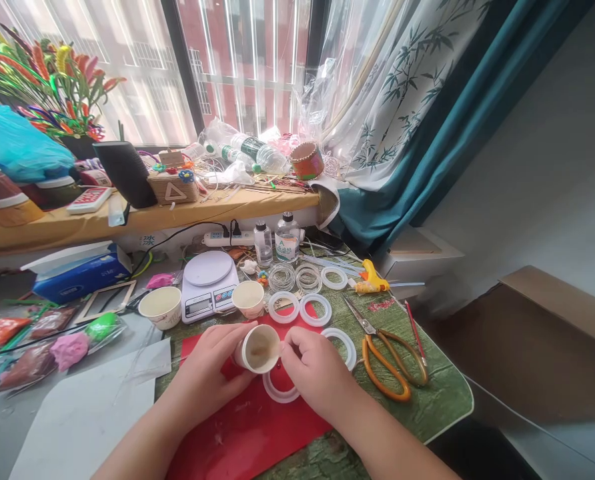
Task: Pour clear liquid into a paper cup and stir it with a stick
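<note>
My left hand [212,360] is wrapped around a white paper cup [260,349], tilted so its mouth faces me. A little cloudy, pale brownish content shows inside the cup. Close by the cup's right rim, my right hand [315,370] is closed in a pinch; whatever is between its fingertips is too small or hidden to name. Under both hands lies a red sheet [242,433]. A white ring-shaped mold [282,393] sits on it below the cup, partly covered by my right hand. Another ring mold [345,347] is just beyond that hand.
Behind the hands stand a kitchen scale [208,283], two more paper cups [160,308] and two clear bottles [287,241]. Several more ring molds [315,311] lie there. Scissors [385,353], a red pencil [415,333] and a yellow glue gun [372,279] are at the right.
</note>
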